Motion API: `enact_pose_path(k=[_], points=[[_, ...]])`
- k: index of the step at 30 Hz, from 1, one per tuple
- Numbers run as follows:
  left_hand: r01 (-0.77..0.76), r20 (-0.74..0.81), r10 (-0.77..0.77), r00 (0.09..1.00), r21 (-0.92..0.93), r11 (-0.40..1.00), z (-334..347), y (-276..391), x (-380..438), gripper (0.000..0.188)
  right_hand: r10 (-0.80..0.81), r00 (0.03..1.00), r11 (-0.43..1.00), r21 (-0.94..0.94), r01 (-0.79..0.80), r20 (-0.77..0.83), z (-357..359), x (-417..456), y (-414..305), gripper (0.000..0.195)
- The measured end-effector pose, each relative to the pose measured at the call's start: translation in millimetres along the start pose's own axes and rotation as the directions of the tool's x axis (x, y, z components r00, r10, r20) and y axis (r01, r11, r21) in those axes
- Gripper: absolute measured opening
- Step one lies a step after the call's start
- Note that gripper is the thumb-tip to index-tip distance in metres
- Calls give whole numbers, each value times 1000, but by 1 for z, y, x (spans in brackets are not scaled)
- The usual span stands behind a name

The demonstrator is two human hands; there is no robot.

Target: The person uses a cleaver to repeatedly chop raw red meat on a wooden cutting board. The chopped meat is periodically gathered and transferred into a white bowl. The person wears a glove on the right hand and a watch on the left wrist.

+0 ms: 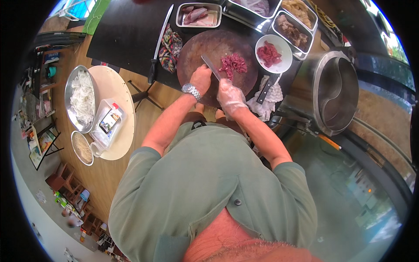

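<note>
My right hand (230, 96), in a clear plastic glove, grips a knife (212, 68) whose blade slants up and left over a round chopping board (199, 46). My left hand (200, 80), bare with a metal watch at the wrist, is closed near the blade's left side; its fingertips are partly hidden, and I cannot tell whether they touch the knife or hold anything. Chopped red meat (234, 64) lies on the board right of the blade. A white bowl (285, 65) with more red meat stands at the board's right.
A sharpening steel (160, 42) and a patterned cloth (170, 49) lie left of the board. Steel trays (178, 23) with meat stand behind it. A black-handled knife (266, 90) rests on a pale cloth (273, 95) at the right, near a divided steel pot (337, 95).
</note>
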State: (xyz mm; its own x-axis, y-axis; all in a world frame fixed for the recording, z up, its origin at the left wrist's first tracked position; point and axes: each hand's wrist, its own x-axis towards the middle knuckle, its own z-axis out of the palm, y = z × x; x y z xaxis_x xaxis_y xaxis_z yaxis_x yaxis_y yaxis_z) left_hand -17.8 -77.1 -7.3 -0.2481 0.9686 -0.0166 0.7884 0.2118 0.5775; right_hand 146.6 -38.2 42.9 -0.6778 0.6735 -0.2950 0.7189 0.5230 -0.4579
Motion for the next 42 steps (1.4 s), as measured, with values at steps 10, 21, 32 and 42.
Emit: enact_pose_path(k=[10,21,32,42], points=[[52,22,-52,998,-5,999,2,-2,-4,18,174,966,984,-8,-175,193,-6,-27,3,18],[80,52,-80,995,-3,997,-5,3,-2,17,61,998,998,15,-61,-1,-12,33,12,11],[40,-29,-40,999,-25,999,6,-1,-5,17,52,990,998,27,-56,132,2,25,-2,15],[9,-53,-9,999,-8,1000,10,-6,-9,17,71,986,996,41,-78,151,7,29,0,19]])
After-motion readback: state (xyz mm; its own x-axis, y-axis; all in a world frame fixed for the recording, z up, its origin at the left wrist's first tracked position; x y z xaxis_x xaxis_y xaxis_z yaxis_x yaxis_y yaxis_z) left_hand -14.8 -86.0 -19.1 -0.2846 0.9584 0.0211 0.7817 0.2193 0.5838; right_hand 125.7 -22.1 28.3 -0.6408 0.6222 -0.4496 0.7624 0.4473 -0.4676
